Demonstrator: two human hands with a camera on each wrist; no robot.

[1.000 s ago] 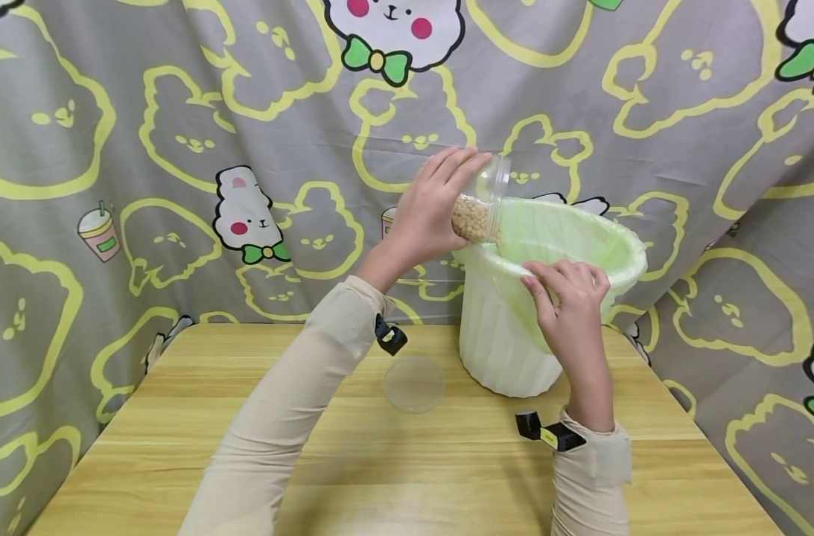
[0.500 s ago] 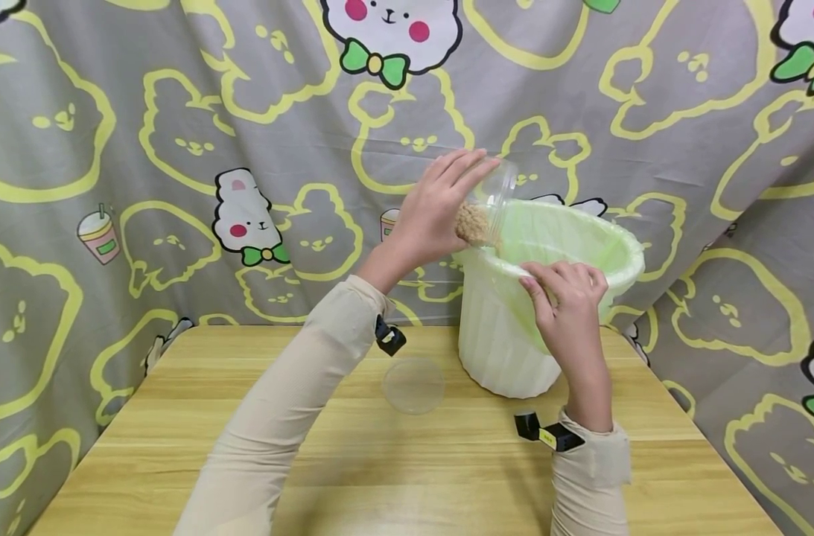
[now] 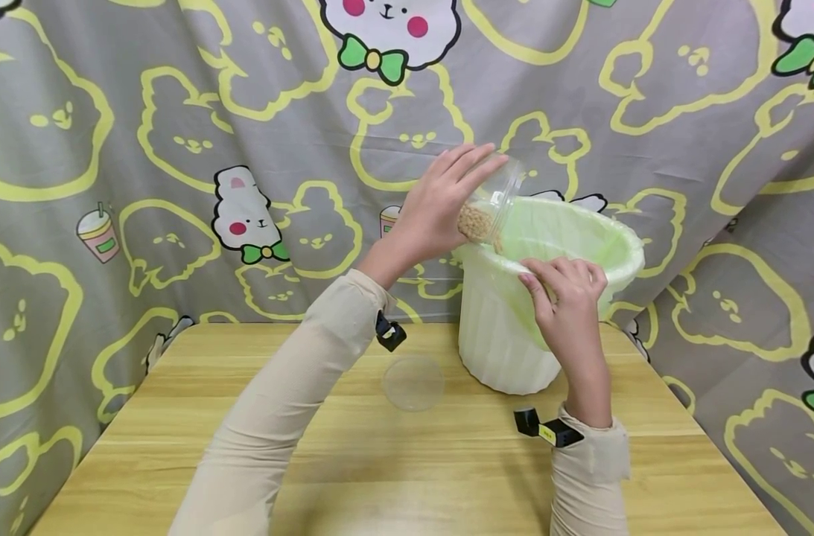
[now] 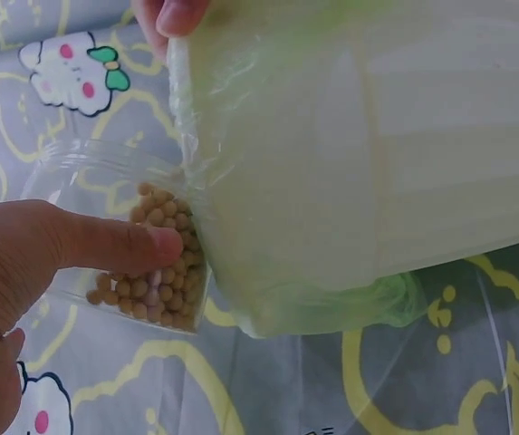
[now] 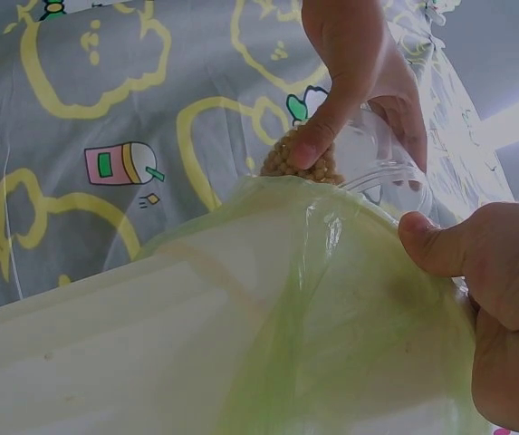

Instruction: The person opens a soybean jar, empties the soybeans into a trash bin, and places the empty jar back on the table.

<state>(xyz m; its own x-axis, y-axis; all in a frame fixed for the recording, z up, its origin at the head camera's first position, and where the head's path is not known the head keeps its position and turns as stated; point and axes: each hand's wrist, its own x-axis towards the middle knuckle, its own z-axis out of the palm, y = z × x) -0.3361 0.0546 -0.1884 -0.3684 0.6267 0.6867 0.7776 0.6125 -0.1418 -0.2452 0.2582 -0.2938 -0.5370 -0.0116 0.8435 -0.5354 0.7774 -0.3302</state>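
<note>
My left hand [image 3: 433,205] grips a clear plastic jar [image 3: 503,182], tipped on its side with its mouth over the left rim of a white trash can [image 3: 503,327]. Round beige beans, like soybeans [image 4: 155,299], lie along the jar's lower side, and some are at its mouth. A pale green plastic bag [image 3: 547,227] lines the can and folds over its rim. My right hand [image 3: 574,305] pinches the front rim through this bag, thumb outside and fingers over the edge. In the right wrist view, the jar's mouth [image 5: 390,181] shows behind the bag-covered rim. The can's bottom is hidden.
A clear round lid [image 3: 413,383] lies flat on the wooden table [image 3: 380,461], left of the can. Close behind the table hangs a grey patterned curtain [image 3: 299,134]. Black wrist cameras [image 3: 547,428] are strapped over both sleeves.
The jar has shifted slightly right and tilted further mouth-down, with its beans sliding toward the mouth. My right hand keeps its hold on the rim, and the lid stays put.
</note>
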